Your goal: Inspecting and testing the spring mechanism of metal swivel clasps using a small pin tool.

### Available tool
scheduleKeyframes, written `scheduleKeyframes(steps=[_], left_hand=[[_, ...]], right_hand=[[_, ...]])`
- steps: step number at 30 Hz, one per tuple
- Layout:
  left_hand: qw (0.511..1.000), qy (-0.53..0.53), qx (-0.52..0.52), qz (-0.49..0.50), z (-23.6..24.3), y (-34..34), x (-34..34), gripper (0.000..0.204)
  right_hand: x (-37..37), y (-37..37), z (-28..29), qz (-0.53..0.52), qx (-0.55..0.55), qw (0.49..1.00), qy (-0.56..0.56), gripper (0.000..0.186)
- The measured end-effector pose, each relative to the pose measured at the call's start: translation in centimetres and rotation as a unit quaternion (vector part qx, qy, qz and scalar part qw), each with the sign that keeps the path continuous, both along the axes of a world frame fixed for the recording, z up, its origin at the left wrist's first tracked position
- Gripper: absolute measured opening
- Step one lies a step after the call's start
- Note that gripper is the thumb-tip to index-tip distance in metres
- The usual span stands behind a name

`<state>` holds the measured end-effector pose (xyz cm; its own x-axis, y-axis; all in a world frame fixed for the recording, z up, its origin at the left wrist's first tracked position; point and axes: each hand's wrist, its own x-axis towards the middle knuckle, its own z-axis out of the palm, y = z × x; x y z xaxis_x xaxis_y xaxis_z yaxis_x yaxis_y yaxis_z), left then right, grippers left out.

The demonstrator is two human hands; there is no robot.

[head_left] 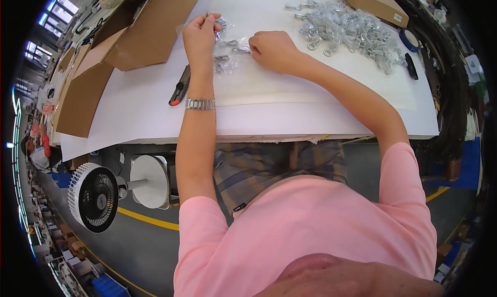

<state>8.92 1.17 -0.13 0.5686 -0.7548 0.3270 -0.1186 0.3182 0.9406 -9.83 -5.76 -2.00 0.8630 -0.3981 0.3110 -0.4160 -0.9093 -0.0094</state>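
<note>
My left hand (pixel 199 38) is over the middle of the white table (pixel 150 108), thumb and fingers pinched together. What it pinches is too small to make out. A small clear plastic bag with metal pieces (pixel 221 25) shows right beside its fingertips. My right hand (pixel 273 49) is curled closed with its back toward me, and whatever its fingers hold is hidden. Between the hands lie a few clear bags with silvery metal hooks (pixel 222 58). A black box cutter with a red end (pixel 179 88) rests against my left wrist's outer side.
A big heap of bagged metal hooks (pixel 344 30) covers the table's far right. An open cardboard box (pixel 150 30) stands at the left, a smaller carton (pixel 378 4) at the back right. Blue tape (pixel 409 39) lies by the right edge. A fan (pixel 94 197) stands below, left.
</note>
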Motion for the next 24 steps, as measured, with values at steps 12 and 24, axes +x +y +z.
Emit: scheduleKeyframes(steps=[12, 24], left_hand=[[0.925, -0.013, 0.230, -0.302, -0.8, -0.6, -3.7, 0.033], [0.938, -0.114, 0.197, -0.262, 0.6, 0.3, -7.4, 0.028]], right_hand=[[-7.5, -2.0, -1.0, 0.080, 0.717, 0.583, -0.374, 0.024], [-9.3, -1.1, 1.0, 0.014, 0.580, 0.781, -0.232, 0.036]])
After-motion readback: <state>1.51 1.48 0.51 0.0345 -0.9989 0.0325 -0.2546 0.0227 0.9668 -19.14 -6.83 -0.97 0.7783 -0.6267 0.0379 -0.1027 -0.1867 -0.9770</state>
